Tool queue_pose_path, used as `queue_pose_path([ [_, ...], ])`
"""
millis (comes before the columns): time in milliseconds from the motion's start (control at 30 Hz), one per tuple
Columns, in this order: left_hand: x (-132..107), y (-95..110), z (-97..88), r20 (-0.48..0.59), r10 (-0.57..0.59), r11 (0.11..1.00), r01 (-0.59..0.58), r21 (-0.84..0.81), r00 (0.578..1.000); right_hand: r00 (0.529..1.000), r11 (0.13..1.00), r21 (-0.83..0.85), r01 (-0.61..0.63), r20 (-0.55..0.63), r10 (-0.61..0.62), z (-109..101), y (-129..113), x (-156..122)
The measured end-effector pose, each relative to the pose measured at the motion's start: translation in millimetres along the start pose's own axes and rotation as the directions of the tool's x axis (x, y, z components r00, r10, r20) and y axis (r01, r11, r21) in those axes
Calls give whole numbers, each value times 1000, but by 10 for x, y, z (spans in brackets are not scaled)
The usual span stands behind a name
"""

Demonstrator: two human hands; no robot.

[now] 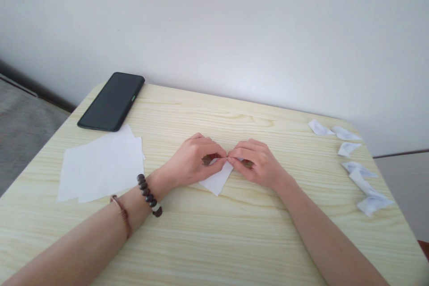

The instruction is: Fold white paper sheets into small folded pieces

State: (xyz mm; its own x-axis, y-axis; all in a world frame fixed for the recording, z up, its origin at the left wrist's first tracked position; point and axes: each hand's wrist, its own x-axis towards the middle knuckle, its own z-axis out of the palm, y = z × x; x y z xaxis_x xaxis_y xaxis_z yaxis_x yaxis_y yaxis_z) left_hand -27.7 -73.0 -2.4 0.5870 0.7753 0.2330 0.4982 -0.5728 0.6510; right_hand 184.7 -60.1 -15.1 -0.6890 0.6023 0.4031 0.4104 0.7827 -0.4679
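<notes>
At the frame's centre, the left hand (196, 156) and right hand (259, 161) are pinching the paper (217, 182) over the desk (214, 241); each grip is closing on its upper part, fingertips meeting. A fold is apparently being formed, the next move calling for aligned edges and a firm crease. Folded pieces (349, 148) are lying at right, sheets (103, 165) at left.

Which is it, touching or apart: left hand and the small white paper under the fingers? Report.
Touching. The head view shows the left hand pinching the small white paper at its far edge between thumb and forefinger.
</notes>
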Motion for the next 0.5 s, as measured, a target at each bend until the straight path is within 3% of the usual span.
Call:
queue_pose_path([
  [500,26,89,-10,86,45,996,-52,78,995,997,985,167,-31,78,18,4,0,18],
])
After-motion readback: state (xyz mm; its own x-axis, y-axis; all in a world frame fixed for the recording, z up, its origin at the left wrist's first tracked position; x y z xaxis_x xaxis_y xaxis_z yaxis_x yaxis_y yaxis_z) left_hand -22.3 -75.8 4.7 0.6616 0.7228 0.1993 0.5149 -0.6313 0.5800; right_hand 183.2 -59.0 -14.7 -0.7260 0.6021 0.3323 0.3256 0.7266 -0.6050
